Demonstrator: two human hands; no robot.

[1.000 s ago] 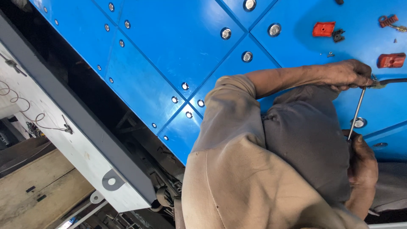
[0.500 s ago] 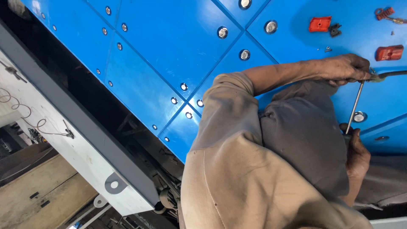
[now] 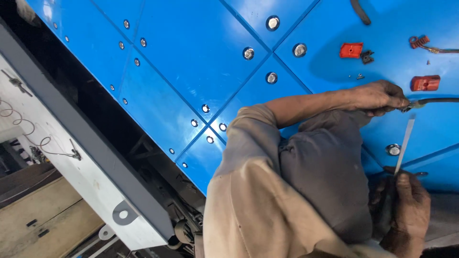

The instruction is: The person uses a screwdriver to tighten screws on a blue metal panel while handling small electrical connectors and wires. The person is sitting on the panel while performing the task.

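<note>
My left hand reaches out from a tan sleeve and pinches the end of a black cable that lies on the blue panelled surface. Lower right, my right hand holds a thin flat metal blade by its lower end. The blade points up, and its tip stands just below the cable end beside my left fingers. A grey cloth-covered part of my body lies between the two hands.
Two red plastic connector pieces, a small black part and a red spring-like piece lie on the blue surface. Round metal bolts dot the panels. A white frame with loose wires runs at the left.
The view has shifted a little. My left hand stays on the cable end, and my right hand with the blade sits slightly lower, the blade tip now just under the cable.
</note>
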